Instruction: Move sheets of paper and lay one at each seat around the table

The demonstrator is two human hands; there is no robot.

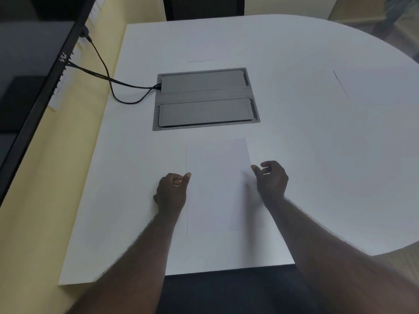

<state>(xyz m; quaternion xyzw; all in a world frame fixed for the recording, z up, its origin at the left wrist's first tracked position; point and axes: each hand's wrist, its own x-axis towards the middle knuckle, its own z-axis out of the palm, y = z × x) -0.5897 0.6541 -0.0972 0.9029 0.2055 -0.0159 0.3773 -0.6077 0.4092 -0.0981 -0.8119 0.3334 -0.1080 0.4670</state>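
Note:
A white sheet of paper [217,186] lies flat on the white table [317,155], straight in front of me near the front edge. My left hand [171,192] rests at the sheet's left edge, fingers curled into a loose fist and the thumb tip touching that edge. My right hand [271,180] hovers at the sheet's right edge with its fingers bent but apart, holding nothing. A second sheet [200,48] lies at the far side of the table. A third sheet [371,89] lies at the right side.
A grey recessed cable box [205,99] with two lids sits in the middle of the table. Black cables [106,75] run from it to a dark monitor [38,87] on the left. A dark chair back [204,7] stands at the far side.

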